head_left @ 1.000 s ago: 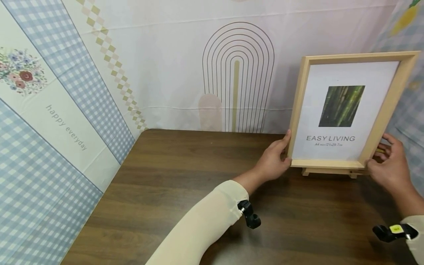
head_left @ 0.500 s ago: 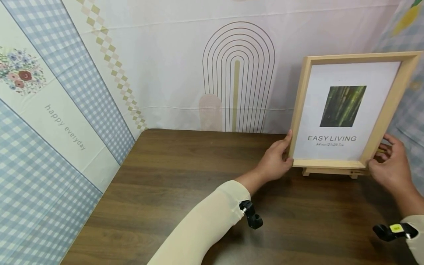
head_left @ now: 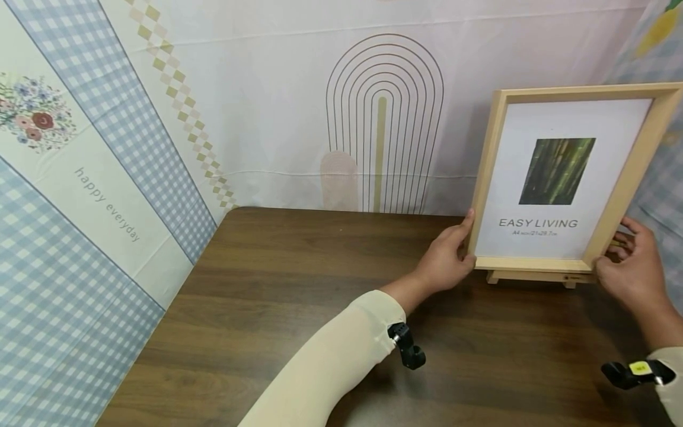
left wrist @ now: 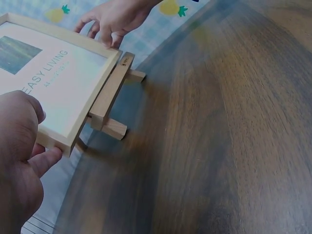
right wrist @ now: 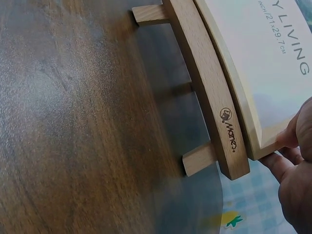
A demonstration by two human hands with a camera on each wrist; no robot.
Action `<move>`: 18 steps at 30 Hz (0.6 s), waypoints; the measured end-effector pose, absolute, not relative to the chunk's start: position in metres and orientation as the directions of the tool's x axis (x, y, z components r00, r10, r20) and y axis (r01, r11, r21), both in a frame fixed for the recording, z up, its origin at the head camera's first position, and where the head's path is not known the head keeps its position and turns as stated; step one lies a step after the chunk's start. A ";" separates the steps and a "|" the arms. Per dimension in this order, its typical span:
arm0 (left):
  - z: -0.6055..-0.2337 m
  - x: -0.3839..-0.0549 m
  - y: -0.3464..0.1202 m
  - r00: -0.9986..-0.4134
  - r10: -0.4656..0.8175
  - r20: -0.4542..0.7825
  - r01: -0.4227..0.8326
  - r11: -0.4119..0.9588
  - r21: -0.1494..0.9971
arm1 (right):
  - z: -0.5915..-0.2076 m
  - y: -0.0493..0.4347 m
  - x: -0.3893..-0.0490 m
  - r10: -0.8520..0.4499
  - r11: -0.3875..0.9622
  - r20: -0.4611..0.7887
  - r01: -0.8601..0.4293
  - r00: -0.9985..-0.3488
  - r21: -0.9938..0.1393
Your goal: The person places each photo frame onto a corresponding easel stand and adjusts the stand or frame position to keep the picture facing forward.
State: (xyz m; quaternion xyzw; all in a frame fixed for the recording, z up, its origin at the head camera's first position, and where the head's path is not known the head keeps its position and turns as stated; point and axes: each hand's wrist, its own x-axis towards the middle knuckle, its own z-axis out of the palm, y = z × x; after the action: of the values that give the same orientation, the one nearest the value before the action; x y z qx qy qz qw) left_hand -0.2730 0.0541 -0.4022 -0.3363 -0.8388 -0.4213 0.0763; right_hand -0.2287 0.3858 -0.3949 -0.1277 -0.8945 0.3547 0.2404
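A light-wood picture frame (head_left: 487, 178) leans upright on a small wooden easel (head_left: 539, 276) at the right of the table. Behind its front lies a white sheet (head_left: 608, 178) with a bamboo picture and "EASY LIVING". My left hand (head_left: 444, 259) grips the frame's lower left side between thumb and fingers. At the lower right corner, my right hand (head_left: 635, 261) holds the other side. The right wrist view shows the easel ledge (right wrist: 207, 83), bearing a burned-in logo, along the frame's bottom edge. Most of the easel is hidden behind the frame.
The brown wood-grain table (head_left: 277, 308) reaches back to a pale cloth backdrop (head_left: 267, 118) with arch lines. Blue checked cloth (head_left: 48, 249) hangs at the left, and more is at the right behind the frame. A black wrist mount (head_left: 408, 347) sits on the left sleeve.
The picture frame has shifted slightly to the right along the easel, both hands moving with it and keeping their hold. The easel has stayed in place.
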 end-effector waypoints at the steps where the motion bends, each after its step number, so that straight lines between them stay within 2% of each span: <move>1: -0.402 -0.273 0.055 -0.762 0.501 0.411 0.629 0.419 0.654 | -0.395 0.387 -0.228 0.400 0.711 0.340 0.054 -0.851 -0.701; 18: -0.404 -0.266 0.059 -0.756 0.517 0.400 0.635 0.436 0.637 | -0.403 0.392 -0.221 0.440 0.691 0.334 0.076 -0.834 -0.719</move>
State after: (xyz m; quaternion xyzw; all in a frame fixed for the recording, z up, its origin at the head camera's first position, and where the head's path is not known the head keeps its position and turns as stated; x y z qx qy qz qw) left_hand -0.2660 0.0592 -0.4037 -0.3414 -0.8442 -0.4068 0.0725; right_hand -0.2214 0.3918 -0.4030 -0.1457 -0.8853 0.3649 0.2487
